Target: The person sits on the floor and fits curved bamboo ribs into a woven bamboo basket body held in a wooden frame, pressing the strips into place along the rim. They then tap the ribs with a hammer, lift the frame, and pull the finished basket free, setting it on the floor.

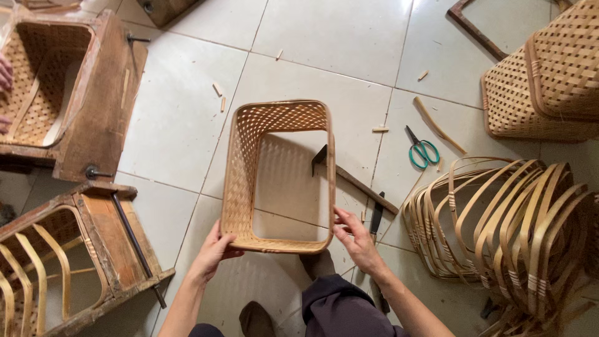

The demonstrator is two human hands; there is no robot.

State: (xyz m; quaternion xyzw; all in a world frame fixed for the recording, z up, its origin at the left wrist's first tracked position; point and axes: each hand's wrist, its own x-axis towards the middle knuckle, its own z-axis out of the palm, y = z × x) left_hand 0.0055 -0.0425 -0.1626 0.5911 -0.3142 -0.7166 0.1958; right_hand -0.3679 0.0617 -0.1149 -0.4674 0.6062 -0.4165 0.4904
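Observation:
A bottomless woven bamboo basket wall (246, 162), rectangular with rounded corners, is held above the tiled floor in the head view. My left hand (214, 248) grips its near left corner. My right hand (354, 239) grips its near right corner, fingers on the rim. Through the open frame I see the floor tiles and the end of a dark metal tool (352, 180).
Wooden moulds (103, 100) stand at left, one with another person's hand (5, 75) at its edge. A stack of bent bamboo hoops (505, 218) lies right, woven baskets (549, 87) at upper right. Green-handled scissors (422, 150), a bamboo strip (437, 125) and chips lie on the floor.

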